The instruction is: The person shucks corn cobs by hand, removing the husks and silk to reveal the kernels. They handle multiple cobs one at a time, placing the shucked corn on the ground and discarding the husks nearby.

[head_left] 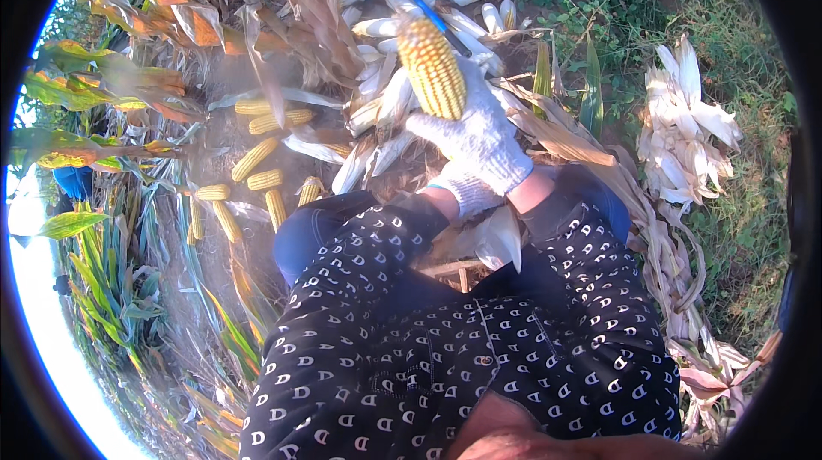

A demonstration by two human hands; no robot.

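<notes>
Both my hands wear white knitted gloves and meet in front of my knees. A bare yellow corn cob [432, 71] stands tilted up from them, its tip away from me. My right hand [488, 135] is closed round the cob's lower end, with the thumb on its left side. Tucked against and partly beneath it is my left hand [467, 188]; its fingers are hidden. Just behind the cob shows a slim blue tool [425, 8] with a dark thin end. Whether a hand holds it or it lies on the heap, I cannot tell.
Ears in pale husks [377, 28] lie heaped beyond my hands. Several husked yellow cobs [254, 159] lie on the soil at left. Dry corn stalks [300, 6] stand at far left. Loose husks [685, 130] lie on the grass [745, 229] at right.
</notes>
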